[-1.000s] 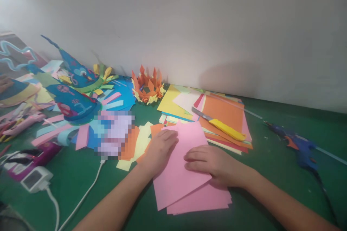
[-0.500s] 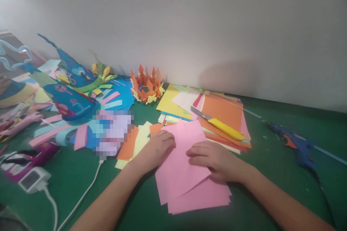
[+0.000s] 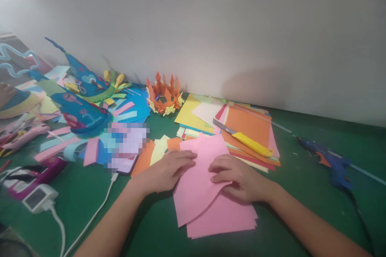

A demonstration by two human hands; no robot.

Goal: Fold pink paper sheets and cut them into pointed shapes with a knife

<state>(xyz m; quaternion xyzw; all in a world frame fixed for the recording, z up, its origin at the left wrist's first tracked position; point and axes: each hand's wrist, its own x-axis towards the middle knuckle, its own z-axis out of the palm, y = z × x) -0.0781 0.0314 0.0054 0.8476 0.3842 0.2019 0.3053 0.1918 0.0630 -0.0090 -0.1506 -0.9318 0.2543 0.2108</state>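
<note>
Pink sheet (image 3: 200,192) low ctr of frame, R edge pinched in my R hand (image 3: 241,178); my L hand (image 3: 169,168) on its L edge, can't tell if pinching. Knife (image 3: 252,144) R of ctr.

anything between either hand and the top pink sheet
Nothing visible: the left hand lies on the left edge of the top pink sheet, and the right hand is at its curled right corner.

Pink sheets (image 3: 203,192) are smooth matt paper, the knife handle (image 3: 252,144) ribbed plastic.
</note>
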